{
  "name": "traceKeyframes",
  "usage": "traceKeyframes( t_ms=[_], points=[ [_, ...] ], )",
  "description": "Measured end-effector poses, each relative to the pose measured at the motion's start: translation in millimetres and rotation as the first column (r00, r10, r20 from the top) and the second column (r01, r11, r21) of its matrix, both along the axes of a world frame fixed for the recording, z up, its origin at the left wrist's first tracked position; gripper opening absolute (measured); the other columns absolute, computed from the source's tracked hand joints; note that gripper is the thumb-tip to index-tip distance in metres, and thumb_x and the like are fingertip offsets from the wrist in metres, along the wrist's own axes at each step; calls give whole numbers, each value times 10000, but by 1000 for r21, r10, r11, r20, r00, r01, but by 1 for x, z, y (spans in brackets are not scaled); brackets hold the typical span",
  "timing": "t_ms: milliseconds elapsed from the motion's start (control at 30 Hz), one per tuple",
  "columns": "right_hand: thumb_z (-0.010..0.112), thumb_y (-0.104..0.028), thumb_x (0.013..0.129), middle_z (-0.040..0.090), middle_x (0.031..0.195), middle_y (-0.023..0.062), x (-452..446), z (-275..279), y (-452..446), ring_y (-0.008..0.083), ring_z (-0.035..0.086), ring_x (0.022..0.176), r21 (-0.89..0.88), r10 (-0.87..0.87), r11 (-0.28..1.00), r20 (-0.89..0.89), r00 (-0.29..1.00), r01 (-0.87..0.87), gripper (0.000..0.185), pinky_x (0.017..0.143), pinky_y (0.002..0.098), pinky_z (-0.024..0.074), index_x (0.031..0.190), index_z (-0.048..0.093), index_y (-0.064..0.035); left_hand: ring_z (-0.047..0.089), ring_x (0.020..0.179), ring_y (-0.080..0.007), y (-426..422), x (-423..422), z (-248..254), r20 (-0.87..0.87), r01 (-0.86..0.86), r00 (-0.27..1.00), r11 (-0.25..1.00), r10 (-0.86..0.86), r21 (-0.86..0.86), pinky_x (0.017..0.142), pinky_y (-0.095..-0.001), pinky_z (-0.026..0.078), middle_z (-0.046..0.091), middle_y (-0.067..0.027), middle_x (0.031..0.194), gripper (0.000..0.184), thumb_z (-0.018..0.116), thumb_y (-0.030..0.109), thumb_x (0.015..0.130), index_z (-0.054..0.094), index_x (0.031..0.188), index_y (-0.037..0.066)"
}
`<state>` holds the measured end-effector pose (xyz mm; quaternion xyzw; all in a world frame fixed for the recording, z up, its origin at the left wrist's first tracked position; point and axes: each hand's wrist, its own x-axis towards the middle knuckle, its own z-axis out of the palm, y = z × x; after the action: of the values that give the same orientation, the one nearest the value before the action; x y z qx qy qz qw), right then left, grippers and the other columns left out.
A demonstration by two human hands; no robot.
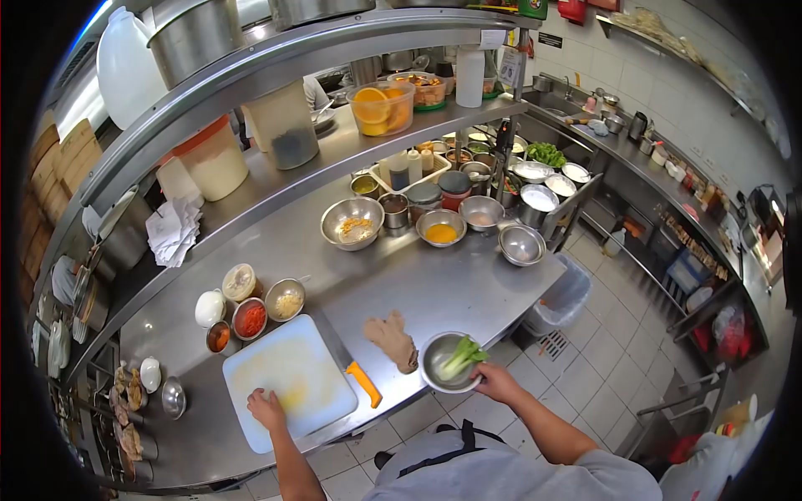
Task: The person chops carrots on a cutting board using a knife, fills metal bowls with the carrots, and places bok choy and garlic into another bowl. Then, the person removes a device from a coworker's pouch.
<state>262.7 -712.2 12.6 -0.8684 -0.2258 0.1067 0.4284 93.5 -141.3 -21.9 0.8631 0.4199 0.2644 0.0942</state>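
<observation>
My right hand point(499, 384) grips the rim of a metal bowl point(434, 374) at the table's front edge. Inside it lies a green leafy vegetable with a pale stalk point(461, 359), like bok choy. My left hand point(266, 409) rests on the white cutting board point(251, 367), fingers apart and nothing in them. Yellowish stains mark the board's middle. Along its right side lies a knife with an orange handle point(364, 385). A crumpled brown cloth point(390, 336) sits between the knife and the bowl.
Behind the board stand small bowls of chopped red food point(250, 318) and minced pale food point(287, 302). Farther back are a bowl with yellow bits point(352, 224) and one with orange liquid point(441, 228). A lined bin point(561, 296) stands past the table's right end. A shelf point(334, 146) overhangs the back.
</observation>
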Motion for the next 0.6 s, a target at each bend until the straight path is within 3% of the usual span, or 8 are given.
traceKeyframes(
  t_ms=[233, 267, 333, 400, 467, 533, 567, 600],
  points=[
    [770, -127, 789, 659, 880, 111, -27, -3, 95, 260, 663, 804, 229, 317, 926, -40, 947, -300, 230, 700, 345, 529, 947, 614, -67, 556, 935, -383, -28, -12, 1, 117, 120, 987, 991, -113, -56, 825, -474, 446, 551, -179, 988, 280, 638, 24, 730, 594, 1007, 28],
    [770, -127, 789, 659, 880, 111, -33, -6, 105, 260, 663, 804, 229, 344, 917, -43, 938, -326, 230, 700, 345, 529, 947, 614, -67, 549, 917, -368, -38, -20, 5, 162, 113, 983, 974, -81, -195, 847, -446, 451, 544, -176, 979, 290, 620, 18, 727, 587, 1016, 13],
    [771, -125, 788, 662, 871, 103, -45, -10, 131, 259, 665, 802, 219, 467, 871, -88, 880, -440, 236, 704, 345, 530, 952, 611, -68, 566, 960, -352, -21, -38, -29, 271, 238, 939, 970, -214, -58, 882, -428, 460, 582, -176, 990, 289, 655, 16, 732, 601, 1016, 15],
    [766, -92, 779, 667, 914, 100, -52, -17, 155, 236, 664, 821, 188, 583, 806, -79, 809, -562, 243, 733, 346, 528, 977, 626, -69, 575, 998, -330, -15, -55, -57, 362, 160, 925, 983, -116, -94, 917, -409, 464, 615, -167, 1023, 253, 689, 29, 759, 624, 1004, 19],
    [768, -106, 771, 671, 911, 99, -61, -5, 186, 234, 666, 820, 111, 635, 772, -79, 769, -626, 242, 727, 349, 527, 972, 637, -73, 601, 993, -240, -24, -69, -45, 480, 151, 875, 903, 67, -402, 917, -353, 471, 656, -111, 1038, 176, 690, 51, 833, 644, 1001, 25],
    [779, -118, 758, 664, 893, 96, -81, 15, 215, 231, 659, 803, 40, 656, 754, -79, 751, -655, 253, 716, 346, 524, 965, 640, -73, 590, 932, -145, -65, -86, 37, 581, 298, 804, 757, 129, -581, 870, -294, 475, 671, -51, 1010, 171, 680, 44, 860, 654, 1030, 46],
    [786, -122, 748, 659, 882, 97, -92, 20, 234, 231, 654, 791, -2, 660, 750, -64, 749, -661, 263, 709, 342, 521, 961, 641, -72, 589, 949, -142, -77, -104, 65, 553, 374, 815, 573, 172, -729, 873, -295, 477, 663, -40, 1013, 149, 673, 43, 868, 662, 1013, 76],
    [786, -117, 740, 655, 874, 98, -104, 19, 252, 231, 648, 779, -14, 681, 729, -76, 728, -684, 268, 705, 342, 520, 959, 640, -67, 596, 975, -170, -79, -123, 67, 625, 538, 772, 641, -114, -548, 884, -308, 481, 647, -57, 1023, 162, 687, 42, 842, 663, 993, 93]
  ],
)
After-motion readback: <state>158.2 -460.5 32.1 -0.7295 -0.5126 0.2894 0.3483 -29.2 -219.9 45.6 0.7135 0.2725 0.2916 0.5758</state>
